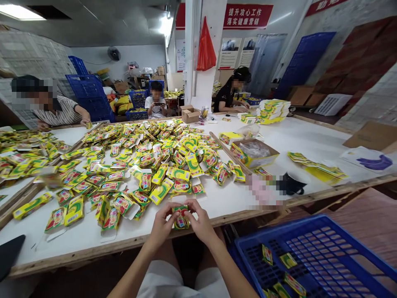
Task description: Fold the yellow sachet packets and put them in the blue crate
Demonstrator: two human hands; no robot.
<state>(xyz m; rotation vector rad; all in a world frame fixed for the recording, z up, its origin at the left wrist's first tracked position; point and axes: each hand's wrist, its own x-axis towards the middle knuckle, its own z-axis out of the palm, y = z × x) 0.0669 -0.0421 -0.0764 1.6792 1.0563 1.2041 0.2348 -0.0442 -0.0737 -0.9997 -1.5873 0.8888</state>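
Observation:
Between my hands, at the table's near edge, is a small green, yellow and red crayon box [181, 219]. My left hand [164, 217] grips its left side, with the thumb on the front and fingers behind the top. On the other side my right hand [198, 217] pinches it in the same way, near the top end. The box stands roughly upright with its printed front towards me. A large heap of similar boxes [161, 190] covers the table just beyond my hands, several with white end flaps sticking out.
A blue crate [248, 248] with several boxes in it stands low at my right. Wooden strips [229, 155] divide the white table [223, 203]. An open carton [263, 159] holds clear plastic bags. Flattened boxes [316, 165] lie farther right. Other people sit around the table.

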